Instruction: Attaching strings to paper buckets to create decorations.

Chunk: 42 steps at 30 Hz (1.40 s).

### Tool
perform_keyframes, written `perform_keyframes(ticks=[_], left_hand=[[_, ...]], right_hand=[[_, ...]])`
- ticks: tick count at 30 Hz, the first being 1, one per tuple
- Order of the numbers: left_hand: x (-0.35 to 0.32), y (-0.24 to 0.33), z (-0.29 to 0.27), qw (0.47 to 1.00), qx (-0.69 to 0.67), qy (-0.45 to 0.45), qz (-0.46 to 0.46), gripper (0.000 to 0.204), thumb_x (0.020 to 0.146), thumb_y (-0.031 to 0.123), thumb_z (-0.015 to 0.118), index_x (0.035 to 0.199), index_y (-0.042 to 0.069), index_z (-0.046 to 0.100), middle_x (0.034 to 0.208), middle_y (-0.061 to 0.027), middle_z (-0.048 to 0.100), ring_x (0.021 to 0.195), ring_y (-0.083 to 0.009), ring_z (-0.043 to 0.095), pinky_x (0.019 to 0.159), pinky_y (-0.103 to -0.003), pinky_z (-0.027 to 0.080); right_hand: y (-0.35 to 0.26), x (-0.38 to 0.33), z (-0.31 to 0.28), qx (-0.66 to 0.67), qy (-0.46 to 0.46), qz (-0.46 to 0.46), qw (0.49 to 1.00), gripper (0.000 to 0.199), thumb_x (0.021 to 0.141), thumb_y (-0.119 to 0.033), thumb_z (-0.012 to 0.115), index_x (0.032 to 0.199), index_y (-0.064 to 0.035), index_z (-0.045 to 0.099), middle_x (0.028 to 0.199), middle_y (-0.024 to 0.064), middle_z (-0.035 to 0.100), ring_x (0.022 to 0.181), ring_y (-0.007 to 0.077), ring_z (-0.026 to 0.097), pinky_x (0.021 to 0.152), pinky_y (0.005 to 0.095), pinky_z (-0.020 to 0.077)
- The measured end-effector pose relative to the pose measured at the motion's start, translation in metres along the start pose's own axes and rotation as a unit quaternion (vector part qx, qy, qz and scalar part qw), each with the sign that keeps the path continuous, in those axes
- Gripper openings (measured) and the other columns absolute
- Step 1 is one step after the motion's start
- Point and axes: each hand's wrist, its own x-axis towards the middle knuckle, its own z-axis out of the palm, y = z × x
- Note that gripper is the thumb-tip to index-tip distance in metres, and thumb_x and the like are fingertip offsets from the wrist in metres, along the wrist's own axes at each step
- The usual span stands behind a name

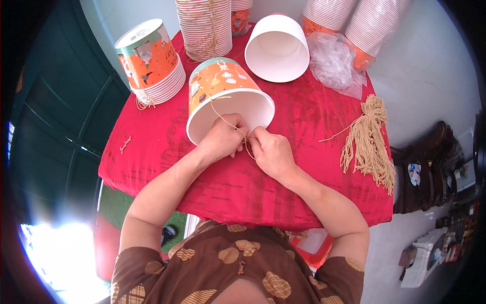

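Both forearms come up from the lower edge and meet at the table's near middle. The left hand (223, 142) curls its fingers closed, pinching a thin tan string (229, 120); the right hand (271, 152) sits just beside it, knuckles up, fingers likewise pinched on the same string, the two hands touching or nearly so.

Just beyond the fingertips lies a paper bucket (228, 96) on its side, its white open mouth facing the hands, its outside printed orange with a teal band. The string runs from the pinch up over the bucket's rim and across its wall.

Well to the right of the right hand's fingers lies a bundle of cut strings (368, 139). Farther beyond are another white bucket (277, 46), a crumpled clear plastic bag (334, 63), and nested bucket stacks (154, 63), some tied with string. All rest on a red tablecloth (304, 182) above a pale floor.
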Motion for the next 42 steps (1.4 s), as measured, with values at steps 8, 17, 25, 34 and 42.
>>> perform_keyframes(ticks=[8,17,25,34,42], left_hand=[[0.002,-0.003,-0.001,1.000,0.012,-0.006,0.001,0.017,0.096,0.010,0.054,0.083,-0.001,0.058,0.064,-0.0053,0.056,0.048,-0.0109,0.053,0.038,-0.025,0.042],[0.000,0.000,0.000,0.999,0.032,-0.010,0.002,0.018,0.097,0.012,0.052,0.085,0.000,0.058,0.063,-0.0045,0.056,0.048,-0.0103,0.052,0.038,-0.024,0.042],[0.000,0.002,-0.003,0.999,0.012,-0.036,-0.009,0.020,0.099,0.014,0.049,0.088,-0.001,0.060,0.065,-0.0040,0.055,0.051,-0.0093,0.052,0.039,-0.024,0.041],[-0.004,0.006,-0.005,1.000,0.004,-0.013,-0.009,0.016,0.095,0.007,0.048,0.096,-0.001,0.062,0.067,-0.0049,0.054,0.052,-0.0109,0.052,0.042,-0.026,0.042],[-0.004,-0.006,-0.006,0.968,0.212,0.036,0.130,0.009,0.083,0.004,0.062,0.090,-0.001,0.064,0.099,-0.0193,0.063,0.094,-0.0345,0.062,0.081,-0.041,0.050]], right_hand=[[-0.004,0.001,0.002,0.029,0.021,0.000,0.999,0.008,0.086,-0.008,0.063,0.089,-0.0008,0.062,0.070,0.0180,0.065,0.065,0.0342,0.067,0.057,0.0426,0.0518],[0.000,0.003,0.003,0.032,0.033,0.014,0.999,0.007,0.086,-0.008,0.065,0.085,-0.0012,0.063,0.070,0.0190,0.065,0.063,0.0318,0.067,0.055,0.0397,0.0501],[0.001,0.004,0.003,0.056,0.049,0.001,0.997,0.012,0.088,-0.015,0.061,0.082,-0.0044,0.061,0.063,0.0193,0.062,0.062,0.0385,0.064,0.054,0.0483,0.0496],[0.002,0.003,0.004,0.038,0.045,0.013,0.998,0.012,0.088,-0.015,0.061,0.083,-0.0041,0.060,0.066,0.0194,0.063,0.064,0.0386,0.065,0.057,0.0487,0.0500],[0.002,0.003,0.003,0.040,0.037,0.032,0.998,0.007,0.086,-0.008,0.065,0.086,-0.0021,0.063,0.072,0.0182,0.065,0.066,0.0338,0.067,0.057,0.0409,0.0507]])
